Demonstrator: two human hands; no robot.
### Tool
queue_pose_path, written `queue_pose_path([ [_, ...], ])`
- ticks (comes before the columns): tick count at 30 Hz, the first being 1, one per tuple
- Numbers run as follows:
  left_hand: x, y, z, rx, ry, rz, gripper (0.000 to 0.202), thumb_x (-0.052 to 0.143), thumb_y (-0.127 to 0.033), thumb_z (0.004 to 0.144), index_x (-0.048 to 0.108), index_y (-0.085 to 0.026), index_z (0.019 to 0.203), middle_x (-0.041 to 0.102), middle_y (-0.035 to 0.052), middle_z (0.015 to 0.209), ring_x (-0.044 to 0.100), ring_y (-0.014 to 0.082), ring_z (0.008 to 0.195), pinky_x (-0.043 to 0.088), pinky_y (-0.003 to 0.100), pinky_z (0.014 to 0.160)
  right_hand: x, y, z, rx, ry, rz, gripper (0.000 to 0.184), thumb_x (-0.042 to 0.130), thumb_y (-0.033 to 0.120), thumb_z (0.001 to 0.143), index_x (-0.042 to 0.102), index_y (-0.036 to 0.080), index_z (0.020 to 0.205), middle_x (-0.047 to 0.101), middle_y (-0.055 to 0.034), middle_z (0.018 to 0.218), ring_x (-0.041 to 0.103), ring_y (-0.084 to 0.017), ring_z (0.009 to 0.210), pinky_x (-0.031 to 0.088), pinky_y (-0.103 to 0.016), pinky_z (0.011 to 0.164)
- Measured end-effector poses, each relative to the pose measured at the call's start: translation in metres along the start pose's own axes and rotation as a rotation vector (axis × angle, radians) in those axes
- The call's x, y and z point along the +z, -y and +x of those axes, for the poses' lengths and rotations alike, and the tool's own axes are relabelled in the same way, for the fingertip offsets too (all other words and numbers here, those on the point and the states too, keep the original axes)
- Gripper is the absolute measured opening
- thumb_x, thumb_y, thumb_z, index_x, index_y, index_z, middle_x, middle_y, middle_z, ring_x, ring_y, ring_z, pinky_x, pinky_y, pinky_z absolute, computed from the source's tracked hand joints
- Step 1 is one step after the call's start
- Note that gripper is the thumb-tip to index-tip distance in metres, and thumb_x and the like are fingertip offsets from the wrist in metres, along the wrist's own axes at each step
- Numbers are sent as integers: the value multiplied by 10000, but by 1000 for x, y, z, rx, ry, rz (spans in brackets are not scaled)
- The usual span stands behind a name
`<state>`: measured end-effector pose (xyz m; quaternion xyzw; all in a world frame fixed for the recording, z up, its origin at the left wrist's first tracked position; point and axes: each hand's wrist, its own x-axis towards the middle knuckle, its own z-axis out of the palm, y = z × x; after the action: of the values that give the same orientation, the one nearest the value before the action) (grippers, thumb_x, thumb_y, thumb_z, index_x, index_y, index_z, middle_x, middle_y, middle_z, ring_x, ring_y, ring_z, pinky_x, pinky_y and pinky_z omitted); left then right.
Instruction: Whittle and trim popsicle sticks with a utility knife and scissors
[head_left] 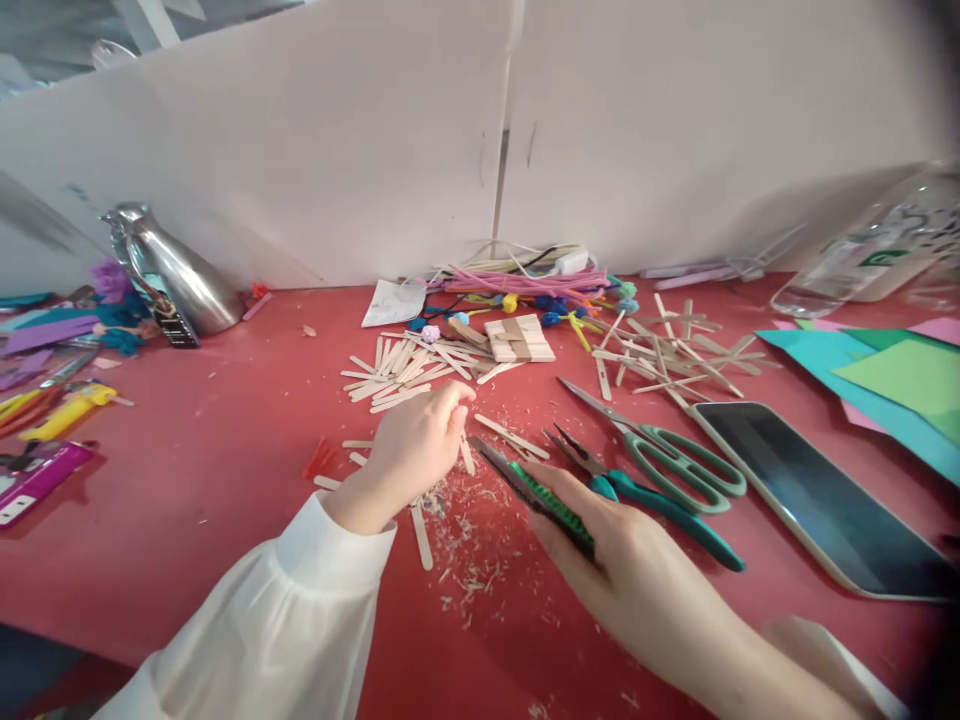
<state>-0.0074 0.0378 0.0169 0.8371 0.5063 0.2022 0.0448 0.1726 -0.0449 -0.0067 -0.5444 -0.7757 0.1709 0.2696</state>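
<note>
My right hand (607, 540) is wrapped round a green and black box cutter (547, 505), its blade pointing up and left towards my other hand. My left hand (420, 440) is closed, thumb against curled fingers, and a short length of wooden craft stick (466, 456) shows below the fingertips. The blade tip lies close beside that stick; whether they touch I cannot tell. Wood shavings (476, 560) are scattered on the red table beneath both hands. Another craft stick (421, 538) lies just below my left wrist.
Green-handled scissors (682, 468), teal pliers (667, 510) and a phone (817, 500) lie to the right. Loose craft sticks (405, 368) and a bundled stack (519, 340) lie behind my hands. A steel jug (176, 270) stands back left; coloured paper (900, 380) lies far right.
</note>
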Motion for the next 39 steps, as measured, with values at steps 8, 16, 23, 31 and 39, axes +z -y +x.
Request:
queue_pose_path([
  [8,3,-5,-5,23,24,-35,186,356,-198,879,525,-171,952,613,-9,652,567,126,577,402,244,560,4,1,-3,-114,-116,-206,340,384,182,811,594,152,1077,722,-64,747,651,-182,461,478,-250,384],
  [16,1,-8,-6,48,-5,-4,181,347,-186,873,525,-172,902,577,-22,598,533,114,526,380,240,528,6,4,-6,-145,-133,-232,321,372,163,816,609,100,1023,663,-23,569,524,-138,306,408,-240,313],
  [23,2,-10,-5,59,12,-33,183,345,-160,868,527,-165,887,579,-17,590,540,112,536,376,232,528,7,8,-12,-236,-212,-600,399,371,100,790,587,116,1125,618,-5,592,498,-127,287,259,-276,279],
  [31,-3,-6,-4,68,-33,-34,166,373,-156,853,534,-178,892,626,5,698,570,123,615,399,238,561,0,9,-14,-268,-240,-695,419,384,98,798,578,154,1165,640,-23,641,539,-121,400,299,-262,351],
  [39,-8,4,-2,40,61,-21,180,350,-175,871,505,-175,964,627,19,731,578,137,648,426,254,593,-5,1,-6,-180,-189,-368,376,390,193,812,618,202,1111,670,-9,636,616,-139,435,390,-225,337],
])
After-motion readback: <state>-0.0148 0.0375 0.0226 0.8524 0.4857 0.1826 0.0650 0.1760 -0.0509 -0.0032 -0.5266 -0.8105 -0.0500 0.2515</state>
